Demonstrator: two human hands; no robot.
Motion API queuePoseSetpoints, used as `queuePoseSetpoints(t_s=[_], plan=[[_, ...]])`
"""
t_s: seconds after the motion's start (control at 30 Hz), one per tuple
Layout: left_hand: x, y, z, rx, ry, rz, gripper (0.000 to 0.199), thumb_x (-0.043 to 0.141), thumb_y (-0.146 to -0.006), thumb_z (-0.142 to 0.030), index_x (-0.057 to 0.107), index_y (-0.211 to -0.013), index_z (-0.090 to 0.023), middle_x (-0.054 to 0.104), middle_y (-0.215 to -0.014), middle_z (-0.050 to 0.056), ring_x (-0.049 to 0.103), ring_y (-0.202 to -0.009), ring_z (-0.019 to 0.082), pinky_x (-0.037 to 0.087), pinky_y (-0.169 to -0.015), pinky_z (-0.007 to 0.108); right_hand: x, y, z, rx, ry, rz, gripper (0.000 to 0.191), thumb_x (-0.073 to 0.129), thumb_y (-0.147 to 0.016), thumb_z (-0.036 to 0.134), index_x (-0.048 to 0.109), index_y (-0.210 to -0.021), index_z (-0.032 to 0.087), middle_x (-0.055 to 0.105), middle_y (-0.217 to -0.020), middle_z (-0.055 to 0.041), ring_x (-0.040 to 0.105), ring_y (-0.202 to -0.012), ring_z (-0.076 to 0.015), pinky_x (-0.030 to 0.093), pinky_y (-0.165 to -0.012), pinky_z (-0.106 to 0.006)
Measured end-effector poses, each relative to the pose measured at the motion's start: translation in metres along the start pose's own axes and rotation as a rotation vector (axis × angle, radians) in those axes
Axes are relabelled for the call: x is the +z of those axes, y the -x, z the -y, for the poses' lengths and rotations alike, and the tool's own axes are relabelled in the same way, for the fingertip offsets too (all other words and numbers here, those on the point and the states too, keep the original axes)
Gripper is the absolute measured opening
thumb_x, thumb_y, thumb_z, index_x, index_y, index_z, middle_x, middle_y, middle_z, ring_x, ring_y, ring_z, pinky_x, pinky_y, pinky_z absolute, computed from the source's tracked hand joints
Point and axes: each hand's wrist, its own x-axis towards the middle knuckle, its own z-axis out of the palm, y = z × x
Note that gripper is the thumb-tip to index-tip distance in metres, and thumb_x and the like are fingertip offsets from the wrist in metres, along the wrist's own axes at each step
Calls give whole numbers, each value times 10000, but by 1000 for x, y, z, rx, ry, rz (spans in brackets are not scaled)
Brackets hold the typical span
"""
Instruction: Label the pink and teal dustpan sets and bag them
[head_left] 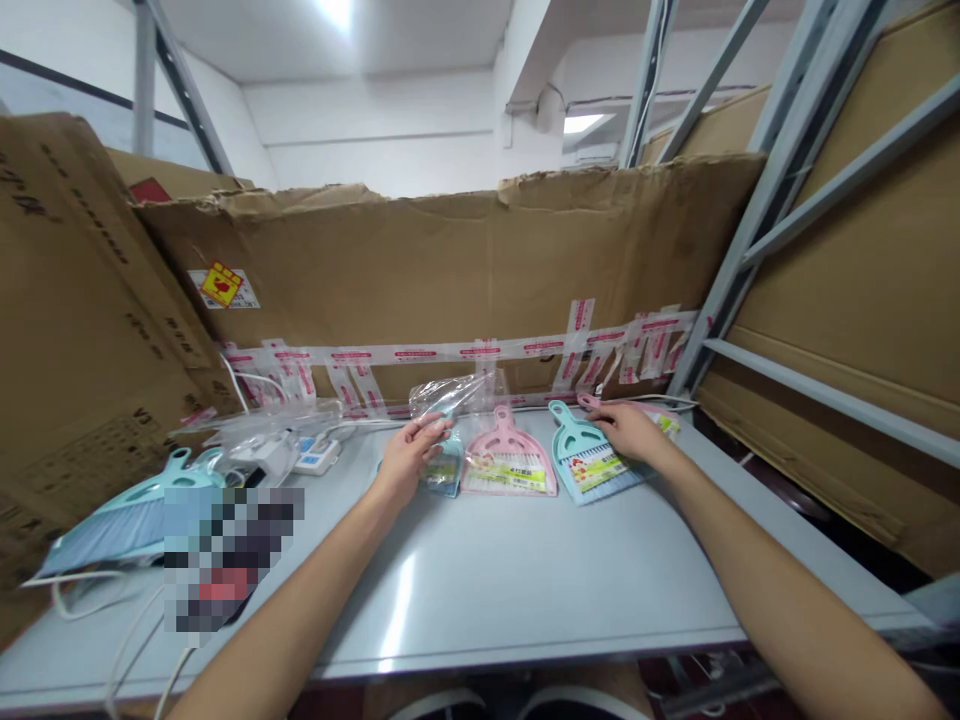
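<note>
Near the back of the grey table, my left hand (417,452) lies over a blue dustpan set (444,468) in clear plastic, its fingers bent at the handle; whether it grips anything is unclear. A pink dustpan set (510,462) with a green-and-white label lies in the middle. To its right is a teal dustpan set (592,462) with a blue brush. My right hand (628,432) reaches over that set's upper right side, close to a pink handle (589,401) behind it. The right fingertips are partly hidden, so their hold cannot be made out.
Large cardboard (450,270) stands behind the grey table (525,590). At the left are another teal dustpan set (135,520), a power strip (315,455), white cables and a pixelated item (232,560). Metal shelf posts (739,240) rise at the right.
</note>
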Motion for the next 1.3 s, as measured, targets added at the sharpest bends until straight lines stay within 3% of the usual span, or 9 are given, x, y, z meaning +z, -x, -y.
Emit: queuePoseSetpoints(t_s=[0.2, 0.33, 0.5, 0.8, 0.93, 1.2, 1.3], plan=[[-4, -2, 3, -41, -69, -10, 639, 1018, -712, -470, 777, -1223, -171, 844, -1213, 139, 765, -860, 169, 544, -685, 228, -18, 4, 3, -23, -118, 6, 325, 604, -959, 262, 900, -1082, 209, 872, -1187, -102, 807, -1105, -327, 577, -1041, -405], [-5, -1, 5, -125, -178, 50, 599, 1004, -735, -422, 764, -1224, -174, 852, -1144, 130, 773, -786, 174, 529, -612, 221, -27, 10, 16, -105, -211, 46, 345, 598, -972, 315, 889, -1125, 212, 864, -1222, -107, 781, -1200, -336, 558, -1082, -411], [-1, 1, 9, -154, -218, 107, 552, 992, -752, -359, 729, -1199, -167, 850, -1145, 150, 812, -792, 209, 522, -547, 224, -26, 18, 42, -237, -268, 128, 305, 635, -965, 325, 885, -1119, 241, 872, -1156, -78, 794, -1068, -301, 584, -1015, -405], [5, 8, 16, -187, -277, 217, 568, 952, -824, -370, 714, -1293, -157, 840, -1178, 157, 818, -790, 220, 602, -576, 268, -9, 28, 73, -426, -279, 332, 339, 565, -1032, 260, 871, -1179, 242, 852, -1170, -79, 767, -1082, -267, 560, -991, -383], [9, 13, 15, -214, -240, 272, 615, 966, -823, -384, 695, -1330, -166, 834, -1213, 172, 836, -831, 241, 650, -633, 298, -12, 32, 79, -458, -253, 351, 331, 568, -1056, 257, 874, -1181, 250, 838, -1160, -92, 754, -1061, -268, 561, -974, -388], [4, 9, 4, -236, -157, 216, 644, 1020, -764, -346, 741, -1317, -168, 835, -1185, 133, 804, -823, 193, 646, -727, 281, -24, 34, 76, -514, -233, 360, 341, 563, -1067, 239, 872, -1210, 255, 832, -1158, -92, 754, -1074, -264, 556, -978, -380], [6, 12, 1, -244, -170, 240, 682, 1038, -741, -357, 744, -1327, -167, 832, -1073, 98, 773, -794, 174, 646, -737, 280, -22, 33, 78, -510, -298, 383, 328, 573, -1075, 264, 869, -1216, 255, 832, -1194, -88, 757, -1100, -260, 557, -989, -375]])
